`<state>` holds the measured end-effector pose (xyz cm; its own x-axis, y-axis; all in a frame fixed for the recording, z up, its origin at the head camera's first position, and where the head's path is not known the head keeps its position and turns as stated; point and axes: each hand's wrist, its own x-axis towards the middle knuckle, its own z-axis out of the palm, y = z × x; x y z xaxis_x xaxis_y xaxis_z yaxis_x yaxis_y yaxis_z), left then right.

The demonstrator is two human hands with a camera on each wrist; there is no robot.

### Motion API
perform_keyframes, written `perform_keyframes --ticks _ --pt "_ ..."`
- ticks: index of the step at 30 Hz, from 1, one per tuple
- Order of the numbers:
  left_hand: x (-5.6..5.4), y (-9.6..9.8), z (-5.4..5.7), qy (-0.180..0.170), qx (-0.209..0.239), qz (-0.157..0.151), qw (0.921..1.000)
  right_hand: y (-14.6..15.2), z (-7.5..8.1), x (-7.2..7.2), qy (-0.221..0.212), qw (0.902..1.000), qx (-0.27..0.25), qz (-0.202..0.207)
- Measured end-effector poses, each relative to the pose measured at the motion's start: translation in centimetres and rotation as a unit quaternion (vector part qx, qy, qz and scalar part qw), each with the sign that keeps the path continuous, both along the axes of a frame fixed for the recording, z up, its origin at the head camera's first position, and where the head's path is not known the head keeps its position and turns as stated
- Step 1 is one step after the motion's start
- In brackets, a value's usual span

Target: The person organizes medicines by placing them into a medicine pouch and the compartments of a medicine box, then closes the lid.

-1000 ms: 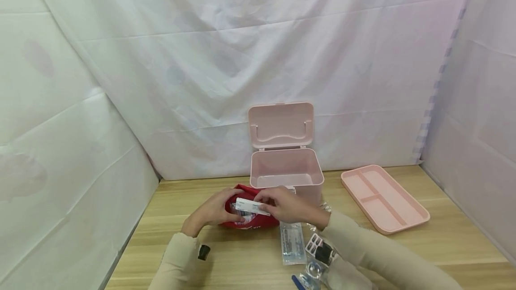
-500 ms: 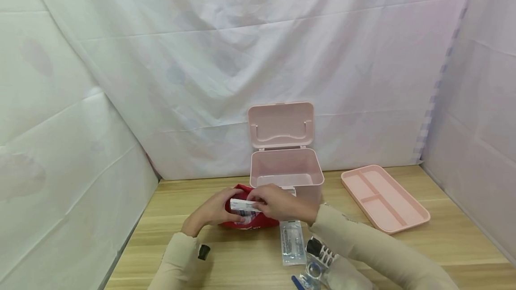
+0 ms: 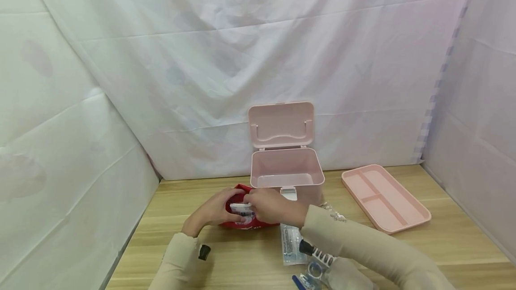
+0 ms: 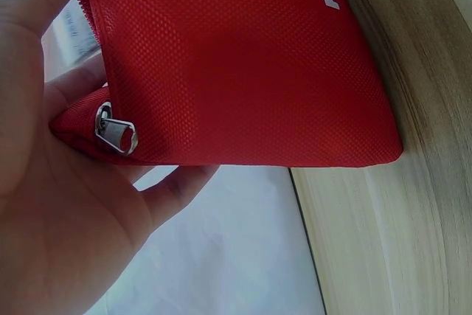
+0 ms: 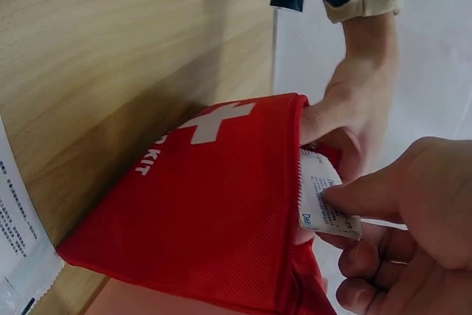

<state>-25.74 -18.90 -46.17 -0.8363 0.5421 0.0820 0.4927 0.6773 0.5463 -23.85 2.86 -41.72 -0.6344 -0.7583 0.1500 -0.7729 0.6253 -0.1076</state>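
A red zippered first-aid pouch (image 5: 221, 212) with a white cross stands on the table, its mouth unzipped. My left hand (image 3: 213, 211) grips the pouch at one end of its opening; the zipper pull (image 4: 114, 134) hangs beside the palm. Between thumb and fingers, my right hand (image 5: 420, 219) pinches a flat white printed packet (image 5: 324, 193). The packet's lower part is down inside the pouch, hidden by the red fabric. In the head view, more pale packaging (image 3: 243, 211) shows within the mouth, too small to read.
Behind the pouch is a pink box (image 3: 288, 164) with its lid raised. A pink divided tray (image 3: 387, 198) lies to the right. Near my right forearm are a clear printed packet (image 3: 292, 245), a blister pack (image 3: 324, 258) and a blue-handled item (image 3: 298, 282).
My right hand has moved left and lowered the white packet into the pouch mouth. The left hand keeps its grip in the same place.
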Motion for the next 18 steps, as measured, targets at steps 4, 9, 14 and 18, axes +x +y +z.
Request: perform_keyframes --ticks 4,9,14,18 --pt "0.0 0.0 0.0 0.009 -0.003 -0.004 0.9999 -0.6 -0.3 0.1 0.048 0.9982 0.036 0.009" --pt "0.0 -0.1 0.1 0.012 -0.006 -0.007 0.9999 -1.2 -0.5 0.2 0.077 0.9956 0.053 0.008" --pt "0.0 -0.1 0.2 0.008 -0.004 -0.008 0.9999 -1.6 -0.9 0.0 0.074 0.9957 0.053 -0.013" --pt "0.1 -0.1 0.2 0.009 -0.005 -0.009 0.9999 -1.9 -1.4 -0.2 0.083 0.9944 0.060 -0.025"
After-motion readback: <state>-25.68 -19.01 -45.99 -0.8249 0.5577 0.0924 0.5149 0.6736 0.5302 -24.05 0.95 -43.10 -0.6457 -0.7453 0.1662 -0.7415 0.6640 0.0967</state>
